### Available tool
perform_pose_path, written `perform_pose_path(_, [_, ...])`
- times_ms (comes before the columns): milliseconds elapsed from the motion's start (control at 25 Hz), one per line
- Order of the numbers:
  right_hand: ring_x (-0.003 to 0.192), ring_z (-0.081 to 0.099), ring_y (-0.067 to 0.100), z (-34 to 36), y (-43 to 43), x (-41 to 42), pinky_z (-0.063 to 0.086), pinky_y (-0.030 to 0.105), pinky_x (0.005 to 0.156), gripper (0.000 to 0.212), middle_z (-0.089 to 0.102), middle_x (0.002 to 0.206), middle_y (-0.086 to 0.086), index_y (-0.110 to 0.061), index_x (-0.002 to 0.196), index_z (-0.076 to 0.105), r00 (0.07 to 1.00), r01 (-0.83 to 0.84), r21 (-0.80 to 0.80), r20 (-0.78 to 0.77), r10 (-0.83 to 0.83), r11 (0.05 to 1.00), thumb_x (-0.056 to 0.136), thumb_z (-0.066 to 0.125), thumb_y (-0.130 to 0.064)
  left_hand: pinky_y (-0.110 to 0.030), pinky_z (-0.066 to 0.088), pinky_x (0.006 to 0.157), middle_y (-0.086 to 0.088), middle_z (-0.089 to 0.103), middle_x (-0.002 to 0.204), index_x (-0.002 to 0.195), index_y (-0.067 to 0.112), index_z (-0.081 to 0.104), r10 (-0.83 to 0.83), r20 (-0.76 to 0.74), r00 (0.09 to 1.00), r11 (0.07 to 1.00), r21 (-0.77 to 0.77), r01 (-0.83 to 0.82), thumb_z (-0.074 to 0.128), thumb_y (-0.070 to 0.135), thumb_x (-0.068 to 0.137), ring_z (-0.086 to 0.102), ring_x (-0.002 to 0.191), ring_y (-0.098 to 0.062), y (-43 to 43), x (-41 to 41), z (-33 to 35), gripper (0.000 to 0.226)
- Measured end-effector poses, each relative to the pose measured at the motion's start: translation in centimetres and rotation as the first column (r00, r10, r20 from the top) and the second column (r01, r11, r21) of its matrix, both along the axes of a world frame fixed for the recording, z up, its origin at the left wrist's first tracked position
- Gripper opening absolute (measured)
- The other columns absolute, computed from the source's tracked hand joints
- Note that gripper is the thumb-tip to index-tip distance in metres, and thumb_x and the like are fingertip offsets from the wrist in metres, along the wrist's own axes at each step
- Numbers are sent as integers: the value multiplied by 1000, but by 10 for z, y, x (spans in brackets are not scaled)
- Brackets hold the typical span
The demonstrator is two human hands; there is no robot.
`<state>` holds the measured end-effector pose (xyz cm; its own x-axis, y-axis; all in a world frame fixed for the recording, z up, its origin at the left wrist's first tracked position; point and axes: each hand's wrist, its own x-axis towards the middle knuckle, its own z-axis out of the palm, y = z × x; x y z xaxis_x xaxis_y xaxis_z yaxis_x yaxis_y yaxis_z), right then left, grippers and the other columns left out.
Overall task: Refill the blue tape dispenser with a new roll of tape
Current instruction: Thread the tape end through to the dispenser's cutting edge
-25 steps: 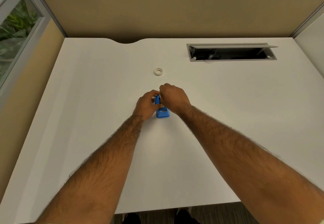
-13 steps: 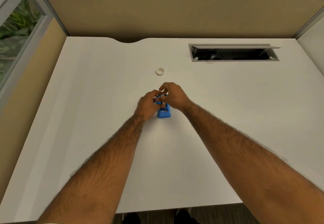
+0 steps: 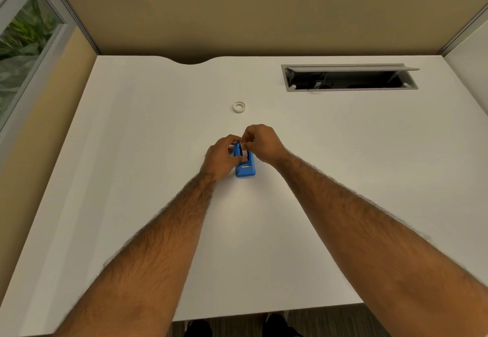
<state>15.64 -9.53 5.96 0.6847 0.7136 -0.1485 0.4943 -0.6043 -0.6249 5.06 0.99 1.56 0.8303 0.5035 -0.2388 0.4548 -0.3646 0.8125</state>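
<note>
The blue tape dispenser (image 3: 247, 169) stands on the white desk (image 3: 148, 136) near its middle, cutter end toward me. My left hand (image 3: 220, 158) clasps its left side and holds it steady. My right hand (image 3: 264, 142) pinches a small pale tape roll (image 3: 245, 147) at the top rear of the dispenser, right over the roll slot; fingers hide most of it. A small white ring (image 3: 239, 107), either a tape roll or a bare core, lies flat on the desk a short way beyond my hands.
An open grey cable hatch (image 3: 348, 78) is sunk into the desk at the far right. Tan partition walls (image 3: 264, 14) close off the back, and a glass panel (image 3: 23, 46) stands at the left. The desk's front edge is near my elbows.
My right hand's fingers have shifted on top of the dispenser, from covering it to pinching the pale roll at the slot. My left hand stays on the dispenser. The white ring has not moved.
</note>
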Motion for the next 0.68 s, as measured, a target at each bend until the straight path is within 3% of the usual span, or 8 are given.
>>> perform_pose_path(160, [80, 62, 22, -4, -8, -14, 54, 37, 74, 12, 69, 88, 7, -8, 86, 68, 995, 14, -1, 100, -14, 1000, 84, 58, -2, -29, 48, 95, 3, 63, 129, 126, 23, 60, -42, 14, 999, 998, -54, 43, 80, 16, 80, 60, 115, -16, 4, -4, 2, 50])
perform_pose_path(280, [76, 56, 21, -2, -12, -21, 48, 35, 69, 12, 63, 85, 7, -12, 80, 60, 983, -6, -26, 181, 10, 1000, 88, 54, -6, -25, 41, 99, 4, 60, 136, 132, 23, 61, -43, 48, 998, 989, -139, 49, 55, 7, 96, 54, 124, -13, 11, -7, 6, 40])
perform_pose_path(400, [75, 55, 21, -5, -14, -29, 47, 35, 69, 12, 59, 85, 5, -13, 80, 59, 985, -14, -67, 172, 25, 998, 90, 53, -9, -28, 44, 107, 2, 66, 130, 126, 17, 68, 43, 82, 996, 987, -161, -30, 47, 16, 102, 59, 120, -12, 13, -3, 8, 32])
perform_pose_path(480, [78, 60, 22, -10, -17, -36, 50, 35, 70, 9, 65, 88, 6, -8, 84, 65, 997, 48, -2, 64, -47, 999, 87, 57, -8, -28, 48, 102, 1, 71, 121, 120, 15, 71, 72, 105, 992, 983, -174, -53, 55, 25, 101, 63, 112, -13, 10, 0, 6, 27])
perform_pose_path(560, [75, 61, 20, -14, -20, -40, 50, 32, 67, 9, 68, 85, 6, -5, 84, 68, 959, 266, 96, -129, -253, 959, 85, 60, -8, -21, 50, 90, 1, 73, 113, 115, 15, 71, 98, 107, 989, 982, -170, -79, 62, 28, 97, 66, 106, -14, 7, 3, 4, 24])
perform_pose_path(680, [65, 54, 21, -12, -23, -43, 46, 33, 58, 16, 61, 75, 12, 7, 88, 65, 704, 629, 55, -464, -538, 776, 84, 59, -6, -14, 47, 79, 0, 73, 109, 111, 14, 71, 123, 89, 988, 980, -166, -107, 65, 26, 95, 67, 102, -15, 6, 6, 2, 22])
